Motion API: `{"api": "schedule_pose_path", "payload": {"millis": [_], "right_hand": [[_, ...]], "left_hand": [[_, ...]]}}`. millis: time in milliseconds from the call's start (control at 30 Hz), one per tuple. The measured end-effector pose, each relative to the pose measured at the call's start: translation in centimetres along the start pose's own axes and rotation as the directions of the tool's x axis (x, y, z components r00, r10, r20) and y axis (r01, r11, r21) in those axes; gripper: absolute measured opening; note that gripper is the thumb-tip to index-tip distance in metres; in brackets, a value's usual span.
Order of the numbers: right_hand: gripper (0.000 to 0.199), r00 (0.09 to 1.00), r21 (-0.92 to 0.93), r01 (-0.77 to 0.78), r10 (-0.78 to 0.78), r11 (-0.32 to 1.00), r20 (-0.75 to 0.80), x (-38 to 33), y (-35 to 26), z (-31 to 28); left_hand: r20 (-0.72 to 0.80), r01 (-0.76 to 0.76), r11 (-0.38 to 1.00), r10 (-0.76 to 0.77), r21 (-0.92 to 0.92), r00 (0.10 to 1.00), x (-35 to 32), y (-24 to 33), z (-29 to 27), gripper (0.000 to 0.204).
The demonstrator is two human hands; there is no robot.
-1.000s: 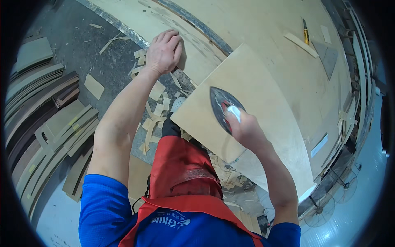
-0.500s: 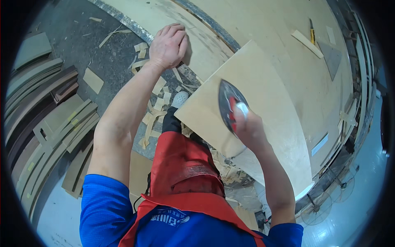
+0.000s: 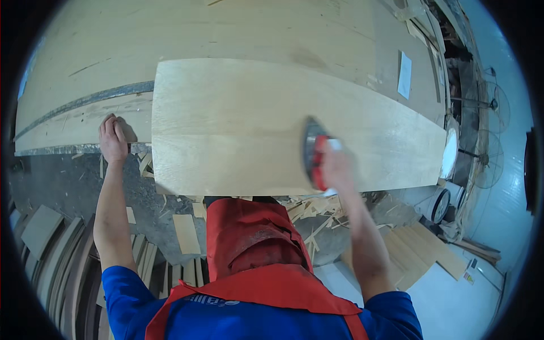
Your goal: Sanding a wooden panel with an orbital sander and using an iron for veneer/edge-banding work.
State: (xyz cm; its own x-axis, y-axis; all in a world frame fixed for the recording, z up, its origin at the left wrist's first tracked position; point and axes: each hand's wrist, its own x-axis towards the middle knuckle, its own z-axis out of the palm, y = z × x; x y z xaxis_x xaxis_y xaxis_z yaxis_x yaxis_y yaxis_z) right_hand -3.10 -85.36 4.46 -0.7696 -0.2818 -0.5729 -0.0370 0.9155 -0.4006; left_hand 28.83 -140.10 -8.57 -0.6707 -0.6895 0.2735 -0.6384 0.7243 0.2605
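A clothes iron (image 3: pixel 313 153) with a dark pointed soleplate and a red and white body rests on a pale wood veneer panel (image 3: pixel 226 124). Wrapped round its handle is my right hand (image 3: pixel 338 170), a little blurred by motion. The panel lies across the near edge of the workbench. To the left of it, my left hand (image 3: pixel 114 140) is set on the bench's dark front edge strip (image 3: pixel 62 149), its fingers bent and resting over the top. Nothing shows in that hand.
The large tan bench top (image 3: pixel 255 28) stretches beyond the panel. A white paper slip (image 3: pixel 404 75) lies on it at the right. Wood scraps (image 3: pixel 314 212) litter the floor below. Curved boards (image 3: pixel 62 255) are stacked at lower left; wire fans (image 3: pixel 488 161) stand far right.
The view has turned to the right, so the panel now lies crosswise. My right hand still holds the iron, which has shifted over the panel. My left hand remains on the bench edge.
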Motion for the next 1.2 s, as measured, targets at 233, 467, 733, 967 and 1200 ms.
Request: {"api": "schedule_pose_path", "payload": {"millis": [233,467,733,967,1200], "right_hand": [[0.059,0.820,0.820,-0.063,0.497,0.569,-0.283,1.3,13.0,-7.1],[0.052,0.994,0.095,0.026,-0.015,0.995,-0.111,-4.2,-5.4,7.6],[0.071,0.648,0.189,0.598,-0.608,0.779,0.460,-13.9,-22.9,21.2],[0.052,0.916,0.099,0.317,-0.331,0.943,0.228,-12.4,-6.6,12.0],[0.073,0.954,0.178,0.116,-0.060,0.977,-0.293,-7.0,18.6,-2.2]], "left_hand": [[0.005,-0.007,0.999,0.006,0.043,1.000,-0.3,-0.9,-0.2,0.027],[0.005,-0.025,1.000,0.025,0.018,1.000,-0.2,0.2,-0.9,0.028],[0.271,0.069,0.991,-0.035,-0.119,0.962,1.6,-5.7,-0.8,0.045],[0.012,-0.215,0.963,0.220,-0.160,0.976,-2.7,12.2,-2.3,0.056],[0.077,-0.106,0.993,0.102,0.047,0.992,-11.1,28.3,1.5,0.062]]}}
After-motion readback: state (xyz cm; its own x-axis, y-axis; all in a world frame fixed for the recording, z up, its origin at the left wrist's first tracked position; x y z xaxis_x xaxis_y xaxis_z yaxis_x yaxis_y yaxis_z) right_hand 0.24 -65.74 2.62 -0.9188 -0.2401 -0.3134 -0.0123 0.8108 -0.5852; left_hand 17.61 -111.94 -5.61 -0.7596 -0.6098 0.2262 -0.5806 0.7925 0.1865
